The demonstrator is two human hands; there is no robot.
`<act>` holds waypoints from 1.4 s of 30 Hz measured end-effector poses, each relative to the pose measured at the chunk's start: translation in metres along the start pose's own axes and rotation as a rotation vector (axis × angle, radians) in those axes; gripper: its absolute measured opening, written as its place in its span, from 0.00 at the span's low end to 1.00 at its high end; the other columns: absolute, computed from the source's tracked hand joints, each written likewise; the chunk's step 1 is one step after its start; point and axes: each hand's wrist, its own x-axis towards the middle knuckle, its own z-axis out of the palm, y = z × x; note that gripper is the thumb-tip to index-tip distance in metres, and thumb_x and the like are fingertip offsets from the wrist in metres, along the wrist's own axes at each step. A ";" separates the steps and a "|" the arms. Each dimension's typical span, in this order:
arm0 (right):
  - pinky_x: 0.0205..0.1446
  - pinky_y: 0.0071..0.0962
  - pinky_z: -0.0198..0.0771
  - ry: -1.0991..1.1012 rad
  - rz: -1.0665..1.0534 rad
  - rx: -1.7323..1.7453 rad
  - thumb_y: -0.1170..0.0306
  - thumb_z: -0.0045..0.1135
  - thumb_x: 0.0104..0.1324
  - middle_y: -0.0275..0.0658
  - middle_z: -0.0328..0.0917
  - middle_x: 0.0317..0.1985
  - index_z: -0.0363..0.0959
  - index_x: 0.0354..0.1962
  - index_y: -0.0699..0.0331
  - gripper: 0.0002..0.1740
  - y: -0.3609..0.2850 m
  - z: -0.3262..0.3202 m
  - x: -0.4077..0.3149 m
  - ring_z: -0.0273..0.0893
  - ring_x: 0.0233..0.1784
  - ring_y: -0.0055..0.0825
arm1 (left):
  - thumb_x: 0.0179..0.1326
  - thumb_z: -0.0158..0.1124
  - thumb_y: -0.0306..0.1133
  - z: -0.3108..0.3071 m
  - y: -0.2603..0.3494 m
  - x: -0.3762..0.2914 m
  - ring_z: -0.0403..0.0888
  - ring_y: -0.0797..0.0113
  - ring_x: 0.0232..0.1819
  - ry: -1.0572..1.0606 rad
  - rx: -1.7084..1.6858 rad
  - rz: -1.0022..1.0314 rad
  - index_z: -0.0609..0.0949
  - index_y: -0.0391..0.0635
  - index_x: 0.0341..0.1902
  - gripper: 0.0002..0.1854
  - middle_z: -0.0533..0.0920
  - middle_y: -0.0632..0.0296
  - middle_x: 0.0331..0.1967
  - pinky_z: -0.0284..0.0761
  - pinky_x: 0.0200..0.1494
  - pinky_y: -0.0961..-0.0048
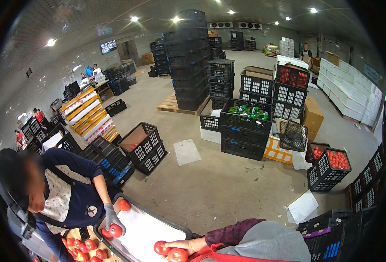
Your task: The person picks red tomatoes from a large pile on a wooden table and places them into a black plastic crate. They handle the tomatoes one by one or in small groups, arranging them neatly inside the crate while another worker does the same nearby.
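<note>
At the bottom edge, my right hand [189,246] holds two red tomatoes [161,248], one beside its thumb and one lower, cut by the picture's edge. They are over the near end of a black plastic crate lined with white paper [153,226]. My left hand is out of view. Across the crate a co-worker's gloved hand [113,217] grasps a tomato [116,231]. Another tomato [124,205] lies in the crate's far corner. Beside the crate, several loose tomatoes [90,244] lie on a tan surface.
The co-worker [71,199] leans in at left. Stacked black crates [142,147] stand beyond, and a crate of green packs [245,113] tops another stack. Tomato-filled crates [337,160] stand at right. Paper sheets [187,152] lie on the floor. Flattened black crates [330,242] are near my right side.
</note>
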 end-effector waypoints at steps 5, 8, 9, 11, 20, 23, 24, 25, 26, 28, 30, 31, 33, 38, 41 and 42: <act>0.42 0.31 0.77 -0.008 -0.156 -0.083 0.48 0.62 0.58 0.45 0.76 0.40 0.59 0.56 0.64 0.38 0.004 0.014 0.009 0.79 0.38 0.31 | 0.62 0.59 0.46 -0.001 -0.002 -0.004 0.81 0.53 0.46 -0.009 0.023 -0.008 0.67 0.37 0.59 0.30 0.79 0.48 0.48 0.78 0.49 0.58; 0.43 0.32 0.77 -0.033 -0.185 -0.158 0.48 0.62 0.58 0.45 0.76 0.41 0.59 0.56 0.64 0.39 0.006 0.017 0.007 0.78 0.40 0.31 | 0.62 0.59 0.47 -0.002 -0.004 -0.004 0.81 0.54 0.46 -0.021 0.027 -0.029 0.67 0.37 0.59 0.30 0.79 0.48 0.48 0.78 0.49 0.59; 0.43 0.33 0.77 -0.044 -0.188 -0.170 0.48 0.62 0.58 0.45 0.76 0.41 0.59 0.56 0.64 0.39 0.006 0.017 0.008 0.78 0.40 0.31 | 0.62 0.60 0.47 -0.003 -0.004 -0.004 0.81 0.54 0.46 -0.022 0.029 -0.033 0.67 0.37 0.59 0.30 0.79 0.48 0.48 0.78 0.49 0.59; 0.44 0.33 0.77 -0.031 -0.225 -0.166 0.47 0.63 0.58 0.46 0.76 0.41 0.59 0.56 0.64 0.39 0.003 0.013 0.001 0.78 0.41 0.32 | 0.62 0.60 0.47 0.001 -0.005 0.004 0.81 0.54 0.46 -0.059 0.046 -0.064 0.68 0.37 0.59 0.30 0.80 0.48 0.47 0.78 0.49 0.59; 0.49 0.35 0.74 0.037 -0.149 0.078 0.51 0.62 0.59 0.44 0.77 0.40 0.65 0.49 0.65 0.31 -0.001 0.022 0.015 0.76 0.42 0.34 | 0.61 0.60 0.49 -0.009 -0.006 -0.015 0.81 0.56 0.46 -0.042 0.036 -0.044 0.68 0.37 0.59 0.31 0.80 0.49 0.47 0.78 0.49 0.60; 0.48 0.32 0.74 -0.010 -0.082 0.043 0.50 0.55 0.63 0.42 0.78 0.36 0.70 0.43 0.65 0.25 0.002 0.009 0.022 0.76 0.39 0.32 | 0.61 0.61 0.50 -0.026 -0.013 -0.033 0.81 0.56 0.46 -0.087 0.008 -0.060 0.68 0.37 0.59 0.32 0.80 0.49 0.47 0.78 0.50 0.61; 0.48 0.32 0.74 0.061 -0.183 -0.005 0.50 0.52 0.65 0.42 0.78 0.36 0.70 0.42 0.65 0.24 0.003 0.007 0.021 0.76 0.38 0.31 | 0.61 0.61 0.50 -0.029 -0.019 -0.037 0.81 0.56 0.46 -0.122 0.006 -0.073 0.68 0.37 0.59 0.32 0.80 0.49 0.47 0.78 0.50 0.61; 0.47 0.32 0.74 0.112 -0.267 -0.064 0.50 0.49 0.66 0.41 0.78 0.35 0.71 0.41 0.65 0.24 0.006 0.007 0.024 0.76 0.37 0.31 | 0.61 0.61 0.50 -0.034 -0.024 -0.045 0.81 0.56 0.46 -0.142 -0.015 -0.065 0.68 0.37 0.59 0.32 0.80 0.50 0.47 0.78 0.50 0.61; 0.48 0.33 0.74 0.123 -0.293 -0.091 0.52 0.48 0.66 0.41 0.78 0.35 0.71 0.41 0.65 0.22 0.008 -0.005 0.034 0.76 0.38 0.31 | 0.61 0.61 0.50 -0.038 -0.030 -0.054 0.81 0.57 0.46 -0.143 -0.040 -0.043 0.68 0.37 0.59 0.32 0.80 0.50 0.47 0.78 0.50 0.61; 0.50 0.37 0.73 0.063 -0.285 -0.081 0.56 0.48 0.64 0.44 0.78 0.37 0.70 0.41 0.65 0.20 0.011 -0.014 0.037 0.76 0.41 0.35 | 0.61 0.61 0.49 -0.042 -0.041 -0.062 0.82 0.61 0.44 -0.149 -0.129 0.015 0.70 0.37 0.57 0.30 0.81 0.51 0.44 0.78 0.49 0.65; 0.54 0.43 0.71 0.087 -0.245 -0.001 0.57 0.48 0.62 0.48 0.77 0.41 0.69 0.43 0.65 0.21 0.006 0.000 0.028 0.76 0.46 0.42 | 0.62 0.60 0.48 -0.049 -0.053 -0.060 0.82 0.65 0.42 -0.148 -0.198 0.093 0.72 0.37 0.55 0.28 0.82 0.53 0.43 0.78 0.48 0.69; 0.56 0.46 0.70 0.173 -0.228 0.026 0.56 0.48 0.61 0.50 0.77 0.44 0.68 0.45 0.65 0.22 0.007 0.011 0.024 0.75 0.48 0.46 | 0.63 0.60 0.48 -0.053 -0.060 -0.062 0.82 0.65 0.42 -0.142 -0.201 0.149 0.73 0.36 0.54 0.27 0.82 0.53 0.43 0.78 0.47 0.69; 0.59 0.50 0.68 0.194 -0.225 -0.067 0.53 0.48 0.61 0.53 0.75 0.46 0.67 0.47 0.64 0.25 0.007 0.003 0.030 0.74 0.50 0.51 | 0.63 0.60 0.48 -0.055 -0.066 -0.066 0.82 0.64 0.42 -0.112 -0.240 0.233 0.73 0.36 0.54 0.27 0.82 0.53 0.43 0.78 0.47 0.69; 0.35 0.36 0.73 0.176 -0.102 -0.109 0.48 0.41 0.67 0.48 0.78 0.40 0.70 0.46 0.57 0.24 -0.004 0.005 0.043 0.78 0.39 0.42 | 0.64 0.58 0.47 -0.059 -0.075 -0.073 0.83 0.60 0.39 0.018 -0.441 0.397 0.72 0.35 0.52 0.26 0.81 0.50 0.40 0.79 0.45 0.67; 0.34 0.34 0.73 0.213 -0.072 -0.199 0.46 0.38 0.69 0.48 0.78 0.39 0.69 0.45 0.60 0.26 -0.004 0.027 0.051 0.77 0.40 0.42 | 0.64 0.59 0.44 -0.066 -0.081 -0.080 0.83 0.57 0.38 0.099 -0.606 0.477 0.72 0.34 0.51 0.24 0.81 0.49 0.40 0.81 0.44 0.63; 0.35 0.35 0.73 0.215 -0.057 -0.213 0.47 0.37 0.70 0.48 0.78 0.40 0.68 0.45 0.61 0.26 -0.003 0.030 0.056 0.77 0.42 0.43 | 0.63 0.59 0.46 -0.068 -0.081 -0.083 0.83 0.57 0.39 0.150 -0.586 0.510 0.72 0.34 0.51 0.25 0.81 0.49 0.41 0.80 0.44 0.63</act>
